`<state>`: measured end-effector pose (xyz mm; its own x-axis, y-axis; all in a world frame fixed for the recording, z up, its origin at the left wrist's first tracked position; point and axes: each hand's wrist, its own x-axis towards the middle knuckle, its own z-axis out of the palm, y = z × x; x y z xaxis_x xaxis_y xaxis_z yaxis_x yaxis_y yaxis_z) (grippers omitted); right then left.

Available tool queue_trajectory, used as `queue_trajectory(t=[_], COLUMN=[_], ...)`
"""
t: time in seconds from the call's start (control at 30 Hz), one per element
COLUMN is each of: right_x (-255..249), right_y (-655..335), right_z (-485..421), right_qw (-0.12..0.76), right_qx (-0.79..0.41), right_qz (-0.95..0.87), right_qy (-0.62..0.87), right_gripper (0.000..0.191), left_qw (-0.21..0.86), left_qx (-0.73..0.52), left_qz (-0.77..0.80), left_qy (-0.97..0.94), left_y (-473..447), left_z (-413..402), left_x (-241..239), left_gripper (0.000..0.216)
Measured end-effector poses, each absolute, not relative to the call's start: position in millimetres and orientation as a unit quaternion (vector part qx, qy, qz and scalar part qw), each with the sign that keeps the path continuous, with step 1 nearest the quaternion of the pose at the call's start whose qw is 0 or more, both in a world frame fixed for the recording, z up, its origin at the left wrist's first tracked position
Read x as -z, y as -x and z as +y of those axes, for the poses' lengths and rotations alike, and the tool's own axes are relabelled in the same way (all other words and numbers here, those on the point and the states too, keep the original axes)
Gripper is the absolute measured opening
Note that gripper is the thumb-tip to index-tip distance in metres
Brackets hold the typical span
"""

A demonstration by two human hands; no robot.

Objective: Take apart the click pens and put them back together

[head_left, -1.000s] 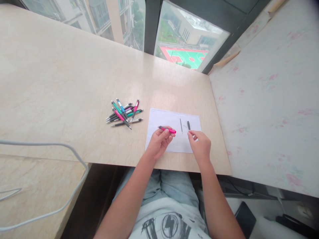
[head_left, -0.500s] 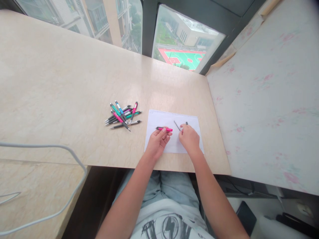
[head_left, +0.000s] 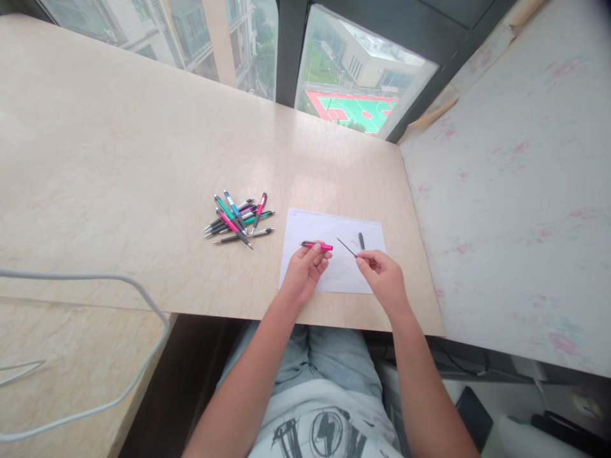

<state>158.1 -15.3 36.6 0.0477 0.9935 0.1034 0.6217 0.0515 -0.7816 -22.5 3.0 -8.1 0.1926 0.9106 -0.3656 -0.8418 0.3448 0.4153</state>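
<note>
My left hand is closed on a pink pen barrel, held nearly level over the white paper. Pinched at one end in my right hand is a thin dark pen refill; its other end points up and left, toward the barrel but apart from it. On the paper just beyond my right fingers lies a black pen grip. Left of the paper is a heap of pens with pink, green, blue and silver barrels.
The pale desk runs along a window. A wall with flowered paper rises at the right. A grey cable loops over the lower left, near the desk's front edge.
My right hand has picked the refill up off the paper and moved right and toward me with it. The black grip is now uncovered. My left hand keeps the pink barrel.
</note>
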Motion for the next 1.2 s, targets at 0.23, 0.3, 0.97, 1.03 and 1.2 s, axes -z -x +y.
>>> queue_trajectory(t=[0.23, 0.3, 0.97, 1.03, 1.2], right_x=[-57, -60, -80, -80, -81], right_y=[-172, -171, -154, -150, -144], right_z=[-31, -32, -27, -27, -29], right_qw=[0.341, 0.331, 0.345, 0.349, 0.351], right_qx=[-0.248, -0.228, -0.219, -0.218, -0.22], right_qz=[-0.678, -0.696, -0.714, -0.71, -0.712], right_qy=[0.602, 0.595, 0.568, 0.571, 0.567], right_gripper=[0.011, 0.009, 0.009, 0.01, 0.017], left_qw=[0.769, 0.767, 0.786, 0.786, 0.789], left_qx=[-0.572, -0.574, -0.536, -0.539, -0.536], left_qz=[0.279, 0.28, 0.264, 0.261, 0.25], left_qy=[-0.061, -0.065, -0.159, -0.155, -0.165], left_y=[23, 23, 23, 23, 23], left_z=[2, 2, -4, -4, -5], left_x=[6, 6, 1, 0, 0], left_gripper=[0.023, 0.023, 0.022, 0.023, 0.023])
